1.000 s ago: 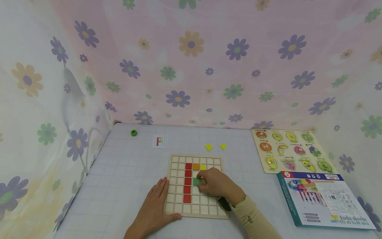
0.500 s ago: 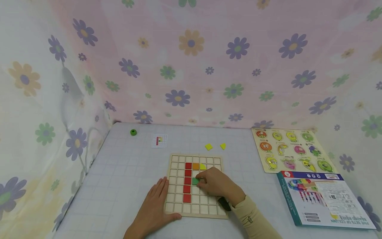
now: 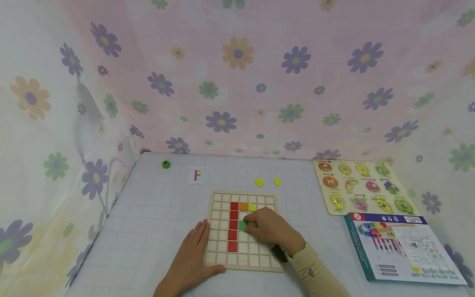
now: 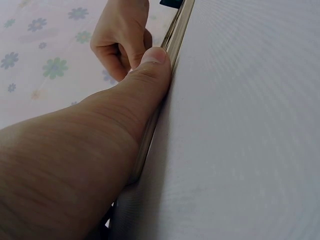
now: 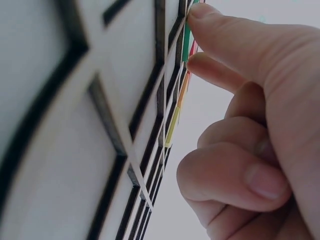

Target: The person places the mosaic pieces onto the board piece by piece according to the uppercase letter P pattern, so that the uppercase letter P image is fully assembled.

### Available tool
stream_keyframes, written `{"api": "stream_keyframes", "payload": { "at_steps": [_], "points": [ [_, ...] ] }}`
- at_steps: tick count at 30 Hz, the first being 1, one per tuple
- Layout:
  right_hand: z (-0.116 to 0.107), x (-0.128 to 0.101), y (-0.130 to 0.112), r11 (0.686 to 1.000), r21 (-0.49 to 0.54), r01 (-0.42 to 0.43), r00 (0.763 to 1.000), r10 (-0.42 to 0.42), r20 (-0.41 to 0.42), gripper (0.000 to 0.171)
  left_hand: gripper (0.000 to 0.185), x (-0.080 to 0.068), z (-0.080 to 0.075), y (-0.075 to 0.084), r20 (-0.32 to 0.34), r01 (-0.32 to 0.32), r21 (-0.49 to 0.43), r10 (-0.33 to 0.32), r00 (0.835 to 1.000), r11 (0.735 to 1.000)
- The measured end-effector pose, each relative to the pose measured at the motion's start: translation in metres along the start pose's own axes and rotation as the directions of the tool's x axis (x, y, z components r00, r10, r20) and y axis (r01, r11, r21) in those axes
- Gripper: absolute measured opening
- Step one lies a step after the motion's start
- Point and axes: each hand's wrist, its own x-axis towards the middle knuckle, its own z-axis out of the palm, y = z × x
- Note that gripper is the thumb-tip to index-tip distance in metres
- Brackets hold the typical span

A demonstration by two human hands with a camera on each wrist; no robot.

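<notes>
A wooden grid board lies on the table and holds a column of red tiles, an orange tile and a yellow tile. My right hand rests on the board. Its thumb and forefinger pinch a green tile in the cell just right of the red column. In the right wrist view the same two fingertips sit at the green tile's edge, with the other fingers curled. My left hand lies flat on the table, its thumb against the board's edge.
Two loose yellow tiles lie behind the board. A small pattern card and a green ring sit at the back left. A fruit peg puzzle and a printed box lie at the right. Floral cloth walls surround the table.
</notes>
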Motion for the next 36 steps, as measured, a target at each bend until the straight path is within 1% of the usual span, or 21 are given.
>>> {"api": "stream_keyframes", "payload": {
  "at_steps": [8,13,20,24,29,33,36],
  "points": [
    [-0.001,-0.001,-0.004,1.000,0.000,-0.020,1.000,0.020,-0.008,0.024,0.130,0.000,0.002,-0.001,-0.006,-0.001,0.014,0.001,1.000,1.000],
    [0.000,-0.001,-0.004,1.000,0.001,-0.019,1.000,0.019,-0.010,0.022,0.131,0.000,0.002,-0.001,-0.011,-0.004,0.005,0.005,1.000,1.000],
    [0.000,-0.001,-0.003,1.000,-0.007,-0.010,1.000,0.010,-0.009,0.019,0.131,0.000,0.000,0.000,0.003,0.006,0.006,-0.006,1.000,1.000],
    [-0.003,-0.001,-0.001,0.999,-0.035,-0.016,1.000,0.015,-0.015,0.024,0.130,0.000,-0.001,0.002,0.009,0.011,0.001,-0.011,1.000,1.000],
    [-0.012,-0.003,0.006,0.996,-0.061,-0.060,0.997,0.058,-0.047,0.031,0.129,0.001,-0.003,0.004,0.011,0.014,-0.007,-0.013,1.000,1.000],
    [-0.022,-0.005,0.017,0.990,-0.027,-0.140,0.987,0.137,-0.080,0.033,0.130,0.001,-0.003,0.004,0.017,0.018,-0.013,-0.018,1.000,1.000],
    [-0.031,-0.009,0.028,0.981,0.022,-0.192,0.974,0.194,-0.114,0.035,0.130,0.001,-0.001,0.003,0.015,0.017,-0.011,-0.017,1.000,1.000]
  ]
}}
